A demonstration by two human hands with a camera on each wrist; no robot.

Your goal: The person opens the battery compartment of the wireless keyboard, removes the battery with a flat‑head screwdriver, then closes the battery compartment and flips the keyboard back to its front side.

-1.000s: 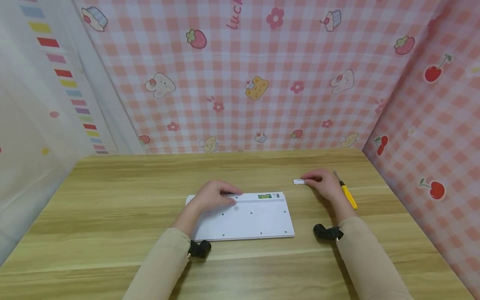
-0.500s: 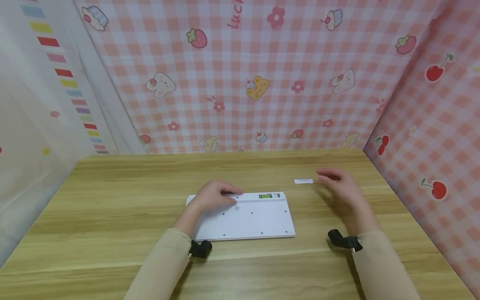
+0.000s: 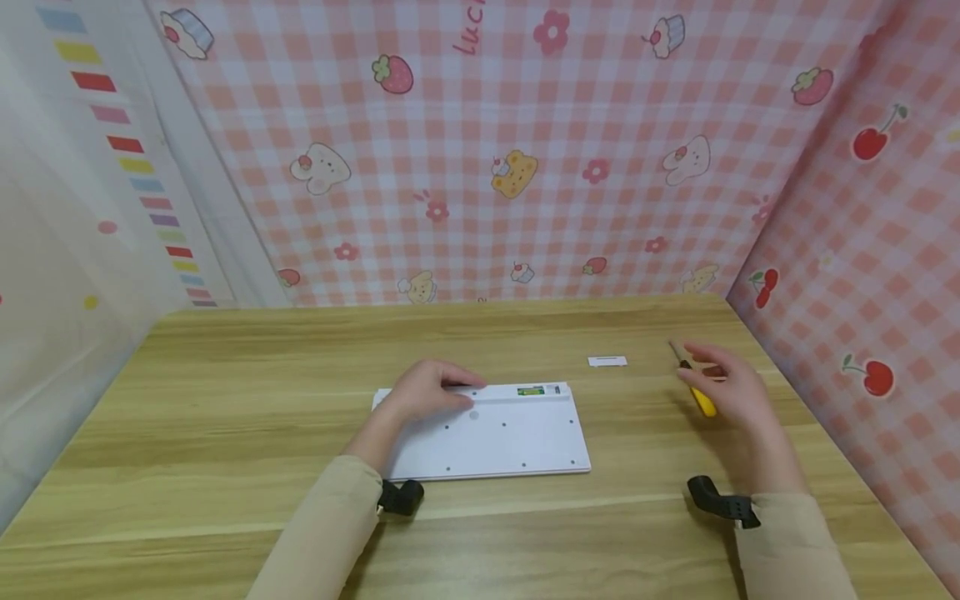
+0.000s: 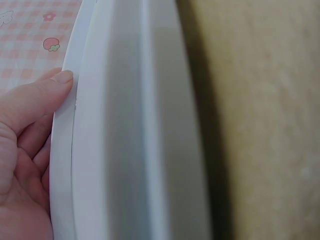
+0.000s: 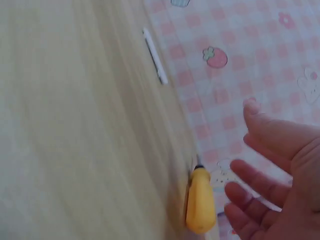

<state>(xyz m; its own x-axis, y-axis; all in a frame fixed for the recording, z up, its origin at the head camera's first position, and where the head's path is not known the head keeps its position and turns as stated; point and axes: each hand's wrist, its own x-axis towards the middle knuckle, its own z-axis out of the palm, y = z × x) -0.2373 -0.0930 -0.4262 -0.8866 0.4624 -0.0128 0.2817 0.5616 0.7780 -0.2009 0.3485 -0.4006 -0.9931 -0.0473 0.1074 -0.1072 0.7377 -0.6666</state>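
Observation:
A white keyboard lies face down on the table, screws dotting its back. A green battery shows in the slot along its far edge. My left hand holds that far edge, thumb on the near side; in the left wrist view the thumb lies on the white edge with the fingers partly hidden behind. My right hand, fingers spread and nothing in them, hovers right beside a yellow-handled screwdriver. In the right wrist view the screwdriver lies just off the fingertips.
A small white battery cover lies on the wooden table, between keyboard and screwdriver and farther back. Pink checked cloth hangs along the table's back edge, and another stretch hangs on the right.
My right hand has let go of the battery cover and moved right, over to the screwdriver. The cover stays on the table. My left hand and the keyboard have not moved.

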